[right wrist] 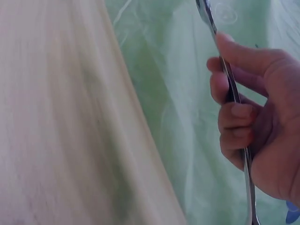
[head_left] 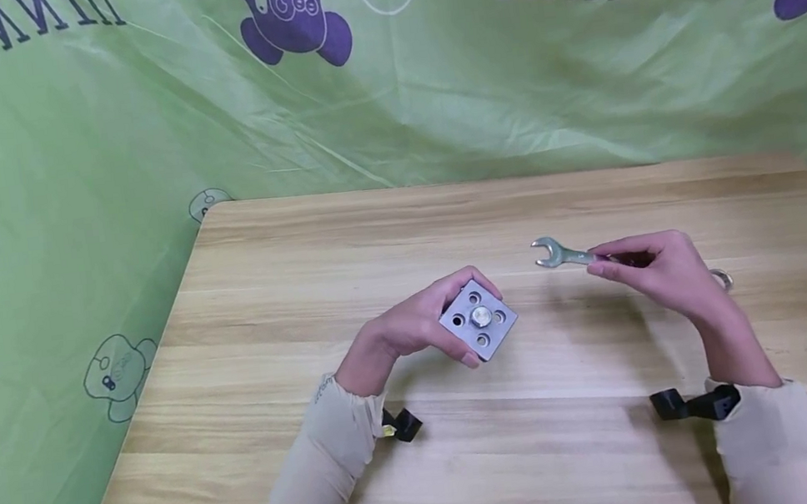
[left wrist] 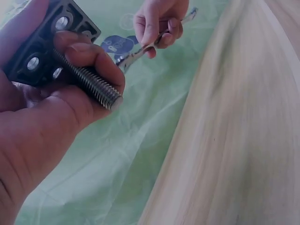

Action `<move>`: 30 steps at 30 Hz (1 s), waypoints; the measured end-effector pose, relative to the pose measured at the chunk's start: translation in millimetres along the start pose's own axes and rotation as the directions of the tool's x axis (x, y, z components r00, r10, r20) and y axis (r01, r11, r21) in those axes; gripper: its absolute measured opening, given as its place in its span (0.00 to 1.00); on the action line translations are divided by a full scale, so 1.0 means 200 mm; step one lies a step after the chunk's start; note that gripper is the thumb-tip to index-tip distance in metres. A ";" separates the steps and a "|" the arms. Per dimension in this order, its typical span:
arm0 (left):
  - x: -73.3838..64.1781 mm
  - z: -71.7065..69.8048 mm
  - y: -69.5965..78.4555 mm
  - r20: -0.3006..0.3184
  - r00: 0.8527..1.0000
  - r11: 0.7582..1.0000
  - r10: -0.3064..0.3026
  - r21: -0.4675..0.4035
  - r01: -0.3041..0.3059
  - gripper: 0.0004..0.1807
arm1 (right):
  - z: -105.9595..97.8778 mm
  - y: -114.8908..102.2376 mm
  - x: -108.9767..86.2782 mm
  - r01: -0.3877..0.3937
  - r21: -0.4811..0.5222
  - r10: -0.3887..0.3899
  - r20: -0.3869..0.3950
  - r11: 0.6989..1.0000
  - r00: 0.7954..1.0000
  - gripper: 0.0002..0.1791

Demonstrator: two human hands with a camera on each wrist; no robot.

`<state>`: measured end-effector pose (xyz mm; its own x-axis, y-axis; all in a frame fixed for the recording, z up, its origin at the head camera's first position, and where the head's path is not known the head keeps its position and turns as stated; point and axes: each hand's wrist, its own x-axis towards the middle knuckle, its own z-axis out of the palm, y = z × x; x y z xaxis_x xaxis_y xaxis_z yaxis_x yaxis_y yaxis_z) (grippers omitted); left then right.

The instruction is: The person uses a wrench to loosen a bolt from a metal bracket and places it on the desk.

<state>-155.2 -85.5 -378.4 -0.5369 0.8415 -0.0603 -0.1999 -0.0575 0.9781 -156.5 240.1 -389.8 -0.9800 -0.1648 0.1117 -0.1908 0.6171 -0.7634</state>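
My left hand [head_left: 417, 317] grips a square plate [head_left: 468, 329] with a bolt [head_left: 481, 316] as my right hand [head_left: 663, 270] pinches a wrench [head_left: 564, 254].

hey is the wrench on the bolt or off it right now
Off it: the head view shows a clear gap between the wrench and the bolt.

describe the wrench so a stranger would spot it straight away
Above the wooden table, find the right hand. It grips a slim, shiny wrench whose forked end points toward the left hand. Unlike the square, holed plate held there, it is long and narrow.
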 end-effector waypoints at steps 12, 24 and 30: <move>0.04 -0.04 -0.04 -0.279 0.957 0.990 0.084 0.134 -0.048 0.39 | -0.06 0.16 0.02 -0.144 -0.103 0.135 -0.085 0.984 0.987 0.22; 0.05 -0.08 -0.06 -0.386 0.919 0.976 0.074 0.219 0.013 0.41 | -0.05 0.30 0.01 -0.129 -0.220 0.116 -0.072 0.967 0.991 0.20; 0.05 -0.09 -0.06 -0.396 0.916 0.976 0.064 0.216 0.025 0.41 | -0.03 0.34 0.01 -0.139 -0.255 0.121 -0.087 0.957 0.989 0.21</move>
<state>-172.2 -85.7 -394.3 -0.8290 0.5546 -0.0719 -0.0321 0.0812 0.9962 -172.6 286.5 -437.2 -0.9971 -0.0213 0.0737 -0.0605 0.8099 -0.5835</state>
